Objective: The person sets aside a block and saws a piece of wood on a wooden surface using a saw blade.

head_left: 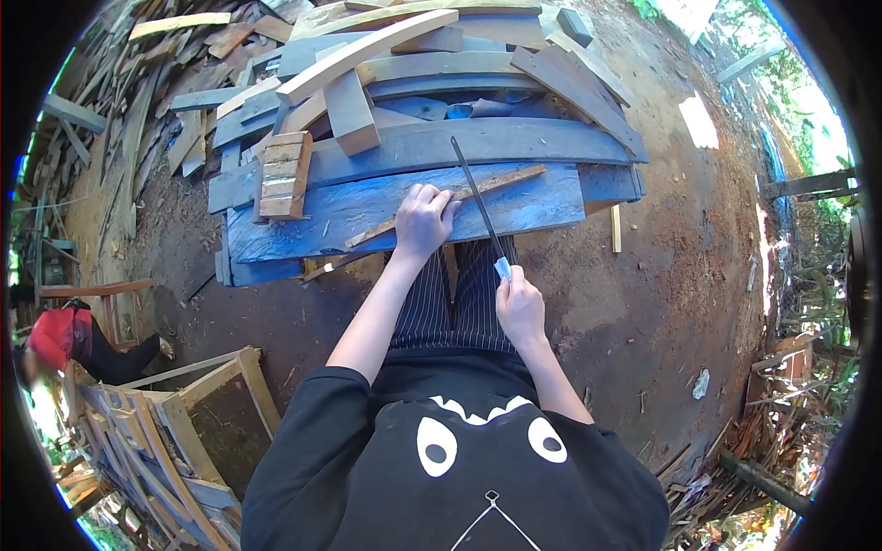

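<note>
My left hand [424,220] is closed on a thin, rough wooden strip [501,183] and holds it down on the bluish plank [303,220] at the front of the bench. In my right hand [521,303] is a long, narrow dark blade [478,195] with a pale blue grip; whether it is a saw or a knife I cannot tell. The blade points away from me and crosses over the strip, to the right of my left hand. Contact between blade and strip is unclear. A short wooden block [285,176] sits on the plank's left part.
Boards and beams [386,64] are stacked loosely behind the plank. Scrap wood [110,101] covers the ground at far left. A wooden frame [248,376] leans at lower left, near another person in a red top [57,335]. Bare earth [625,303] lies to the right.
</note>
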Motion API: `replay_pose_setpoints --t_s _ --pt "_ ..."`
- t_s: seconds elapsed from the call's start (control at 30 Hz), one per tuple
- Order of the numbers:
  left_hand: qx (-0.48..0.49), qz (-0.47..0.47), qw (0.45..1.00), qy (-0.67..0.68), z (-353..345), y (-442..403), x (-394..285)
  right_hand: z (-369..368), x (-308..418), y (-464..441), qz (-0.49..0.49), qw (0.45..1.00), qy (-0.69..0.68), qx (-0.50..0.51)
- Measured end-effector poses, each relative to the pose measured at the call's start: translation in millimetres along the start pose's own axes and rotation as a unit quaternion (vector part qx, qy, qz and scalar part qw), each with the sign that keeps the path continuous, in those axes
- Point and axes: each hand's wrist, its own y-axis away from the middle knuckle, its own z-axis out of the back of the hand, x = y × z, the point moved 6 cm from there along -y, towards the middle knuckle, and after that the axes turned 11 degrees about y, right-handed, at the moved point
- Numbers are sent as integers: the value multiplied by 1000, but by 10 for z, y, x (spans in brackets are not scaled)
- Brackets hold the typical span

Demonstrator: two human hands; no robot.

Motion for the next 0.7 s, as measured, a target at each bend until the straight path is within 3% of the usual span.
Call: replay_pose_setpoints --t_s 0.27,0.53,0.7 --pt "26 -11 1000 1 -17 -7 -3 -38 -11 55 -19 999 24 -8" --pt "28 -6 1000 7 -18 -8 2 -148 144 -487 23 999 11 -45" --pt "39 -1 999 2 -14 -17 -10 -152 43 -72 0 999 24 -47"
